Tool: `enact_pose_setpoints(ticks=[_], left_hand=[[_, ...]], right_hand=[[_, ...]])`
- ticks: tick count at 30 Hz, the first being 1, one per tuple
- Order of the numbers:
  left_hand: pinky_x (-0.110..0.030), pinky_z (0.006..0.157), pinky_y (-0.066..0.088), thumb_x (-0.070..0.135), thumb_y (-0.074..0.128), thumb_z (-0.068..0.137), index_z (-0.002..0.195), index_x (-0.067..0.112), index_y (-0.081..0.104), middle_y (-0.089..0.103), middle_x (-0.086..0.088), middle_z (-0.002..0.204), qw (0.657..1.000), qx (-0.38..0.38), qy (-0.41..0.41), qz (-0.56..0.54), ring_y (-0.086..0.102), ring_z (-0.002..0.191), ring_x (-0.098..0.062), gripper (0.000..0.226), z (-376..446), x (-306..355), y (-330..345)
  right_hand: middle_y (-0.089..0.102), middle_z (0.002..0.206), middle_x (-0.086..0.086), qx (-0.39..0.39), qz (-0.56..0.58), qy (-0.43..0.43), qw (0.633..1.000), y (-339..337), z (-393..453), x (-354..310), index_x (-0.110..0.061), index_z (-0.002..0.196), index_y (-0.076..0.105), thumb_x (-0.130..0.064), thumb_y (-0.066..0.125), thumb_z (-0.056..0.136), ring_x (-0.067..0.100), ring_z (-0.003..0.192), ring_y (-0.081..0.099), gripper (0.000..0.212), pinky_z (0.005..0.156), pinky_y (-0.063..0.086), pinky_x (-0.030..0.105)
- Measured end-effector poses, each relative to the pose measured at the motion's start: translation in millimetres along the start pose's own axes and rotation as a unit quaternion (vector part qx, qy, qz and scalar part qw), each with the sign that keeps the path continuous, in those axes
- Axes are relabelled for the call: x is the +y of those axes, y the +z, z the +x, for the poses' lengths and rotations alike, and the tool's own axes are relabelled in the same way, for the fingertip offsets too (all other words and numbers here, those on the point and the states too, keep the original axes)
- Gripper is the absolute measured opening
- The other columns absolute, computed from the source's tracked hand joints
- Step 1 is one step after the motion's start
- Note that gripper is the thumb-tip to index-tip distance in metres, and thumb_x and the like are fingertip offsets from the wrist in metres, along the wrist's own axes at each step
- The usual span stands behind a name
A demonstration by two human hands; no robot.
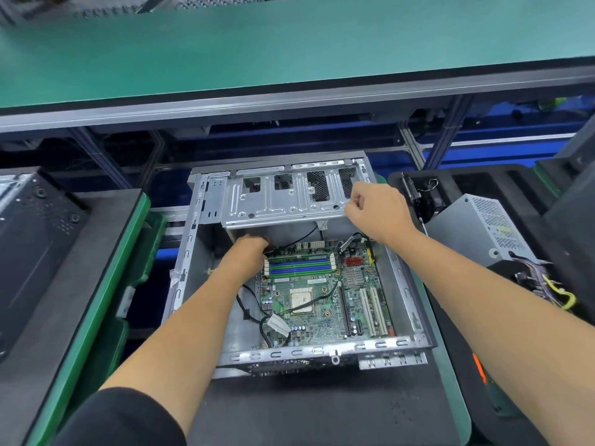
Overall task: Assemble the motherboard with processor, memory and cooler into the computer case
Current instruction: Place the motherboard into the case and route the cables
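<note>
Far left: a black case (35,226) lying on the foam-topped desk (106,252), not in play.

Centre: the computer case (190,252) is open on its side, motherboard (317,296) already flat on the case floor. Processor (301,300) in its socket mid-board, no cooler on it yet. Memory slots (301,265) run left-right along the board's far edge; one stick looks seated in the farthest slot, hard to be sure.

My left hand (254,244) is down inside the case at the board's far-left corner, under the raised drive cage (283,196). Fingers are curled and tucked out of view near a black cable (296,241). Cannot tell if that grip has hold of anything.

My right hand (375,204) is up on the drive cage's right end, grip closed round its edge, apparently propping it up.

Key relation: the memory slots sit just near side of the left hand, long axis crossways to my forearm, so left is the nearer hand for anything at that edge. Right is committed to the cage; let go and it likely drops onto the left wrist.

Far right: power supply (483,230) with its wire bundle (544,278), outside the case.
</note>
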State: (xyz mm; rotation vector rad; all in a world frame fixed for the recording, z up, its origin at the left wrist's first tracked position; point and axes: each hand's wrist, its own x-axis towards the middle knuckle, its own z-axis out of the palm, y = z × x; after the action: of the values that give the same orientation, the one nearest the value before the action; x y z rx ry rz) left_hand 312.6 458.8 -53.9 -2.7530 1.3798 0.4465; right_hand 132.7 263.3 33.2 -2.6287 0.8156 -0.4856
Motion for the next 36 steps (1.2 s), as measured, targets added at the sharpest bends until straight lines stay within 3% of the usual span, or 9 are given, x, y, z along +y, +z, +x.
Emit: enact_pose_setpoints(ticks=[6, 11, 16, 17, 21, 23, 28, 32, 36], left_hand=[[-0.036, 0.068, 0.047, 0.009, 0.051, 0.086, 0.089, 0.006, 0.055, 0.062, -0.016, 0.095, 0.999, 0.032, -0.04, 0.0, 0.054, 0.079, -0.029, 0.005, -31.0, -6.8, -34.1], [-0.035, 0.075, 0.05, 0.02, 0.063, 0.084, 0.117, 0.005, 0.055, 0.058, -0.013, 0.119, 0.973, -0.188, -0.11, 0.073, 0.061, 0.095, -0.028, 0.038, -62.9, -6.2, -25.3], [-0.031, 0.069, 0.05, 0.032, 0.07, 0.083, 0.119, 0.004, 0.053, 0.061, -0.014, 0.118, 0.959, -0.205, -0.193, -0.025, 0.063, 0.1, -0.028, 0.048, -64.0, -0.5, -19.5], [-0.032, 0.068, 0.052, 0.029, 0.071, 0.083, 0.119, 0.003, 0.053, 0.064, -0.015, 0.112, 0.948, -0.213, -0.225, -0.068, 0.066, 0.097, -0.029, 0.048, -64.1, 0.3, -19.2], [-0.024, 0.037, 0.048, 0.014, 0.062, 0.091, 0.086, -0.003, 0.055, 0.061, -0.012, 0.046, 0.882, -0.277, -0.33, -0.191, 0.057, 0.033, -0.02, 0.019, -62.4, 2.1, -21.3], [-0.021, 0.034, 0.045, 0.009, 0.06, 0.091, 0.081, -0.003, 0.057, 0.059, -0.011, 0.042, 0.877, -0.27, -0.33, -0.22, 0.053, 0.029, -0.018, 0.016, -61.5, 0.5, -22.5], [-0.042, 0.078, 0.058, -0.007, 0.058, 0.083, 0.102, -0.009, 0.06, 0.068, -0.016, 0.06, 0.886, -0.173, -0.31, -0.298, 0.071, 0.076, -0.03, 0.019, -61.2, -1.7, -22.3], [-0.045, 0.08, 0.057, -0.007, 0.059, 0.083, 0.09, -0.001, 0.054, 0.068, -0.024, 0.093, 0.895, -0.118, -0.287, -0.32, 0.07, 0.082, -0.034, 0.011, -58.3, -0.7, -24.9], [-0.042, 0.089, 0.054, -0.008, 0.059, 0.085, 0.084, -0.004, 0.065, 0.07, -0.021, 0.096, 0.892, -0.137, -0.256, -0.347, 0.068, 0.088, -0.03, 0.008, -56.9, -2.4, -29.2]], right_hand=[[0.06, 0.063, 0.005, 0.002, 0.009, 0.0, 1.0, -0.3, -1.7, 1.0, -0.009, 0.076, 0.058, -0.017, 0.053, 0.085, 0.028, 0.067, 0.058, 0.013, 0.062, 0.049, 0.034], [0.061, 0.064, 0.004, 0.002, -0.008, -0.01, 1.0, 1.6, -0.4, 2.1, -0.01, 0.077, 0.059, -0.018, 0.052, 0.086, 0.027, 0.066, 0.057, 0.013, 0.057, 0.041, 0.03], [0.059, 0.062, 0.001, 0.001, -0.015, -0.009, 1.0, 2.2, -0.6, 1.8, -0.012, 0.076, 0.058, -0.021, 0.052, 0.086, 0.025, 0.063, 0.054, 0.014, 0.056, 0.036, 0.029], [0.059, 0.062, 0.001, 0.0, -0.015, -0.009, 1.0, 2.5, -0.6, 2.0, -0.013, 0.076, 0.057, -0.021, 0.053, 0.086, 0.025, 0.063, 0.053, 0.014, 0.056, 0.034, 0.029], [0.059, 0.063, 0.002, 0.005, -0.015, -0.009, 1.0, 3.0, -0.6, 2.5, -0.013, 0.076, 0.057, -0.021, 0.053, 0.086, 0.024, 0.062, 0.051, 0.013, 0.054, 0.032, 0.028], [0.06, 0.064, 0.002, 0.006, -0.015, -0.011, 1.0, 3.0, -0.7, 2.3, -0.012, 0.077, 0.058, -0.021, 0.053, 0.086, 0.024, 0.063, 0.051, 0.013, 0.054, 0.031, 0.028], [0.059, 0.064, 0.002, 0.006, -0.02, -0.009, 1.0, 2.5, -1.0, 1.7, -0.012, 0.076, 0.057, -0.021, 0.053, 0.086, 0.024, 0.063, 0.051, 0.013, 0.057, 0.033, 0.029], [0.059, 0.064, 0.002, 0.003, -0.019, -0.012, 1.0, 2.2, -1.1, 1.1, -0.013, 0.076, 0.057, -0.021, 0.053, 0.086, 0.024, 0.063, 0.052, 0.013, 0.057, 0.035, 0.029], [0.059, 0.064, 0.003, 0.005, -0.019, -0.011, 1.0, 2.1, -1.2, 1.0, -0.012, 0.076, 0.057, -0.02, 0.053, 0.085, 0.025, 0.064, 0.053, 0.013, 0.057, 0.036, 0.029]])
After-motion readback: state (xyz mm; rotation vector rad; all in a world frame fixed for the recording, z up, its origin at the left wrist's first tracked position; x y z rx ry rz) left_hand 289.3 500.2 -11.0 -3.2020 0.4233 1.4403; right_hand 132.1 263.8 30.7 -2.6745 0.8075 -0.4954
